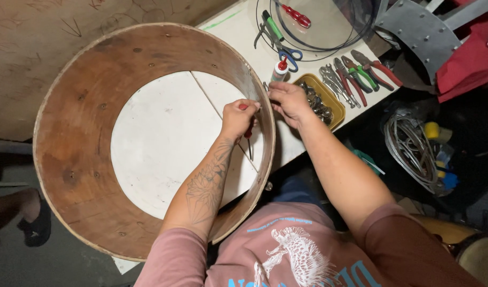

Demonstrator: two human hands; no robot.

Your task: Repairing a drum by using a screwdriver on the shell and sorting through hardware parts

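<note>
Head view: round wooden drum shell (73, 133), brown; left hand (237, 118) holds red-handled screwdriver (248, 133) inside.

1 wooden hoop (73, 159), 2 hands, approx 4 pliers (361, 74) upper right, 1 scissors (289, 56), 1 yellow tray (334, 103), 1 glue btl (279, 70)

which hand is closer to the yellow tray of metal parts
Right. The right hand is at the outside of the wooden hoop, right beside the yellow tray. The left hand is inside the hoop, holding a red-handled screwdriver, farther away.

single head view, looking steeply down, close over the workbench (238, 32)
</note>
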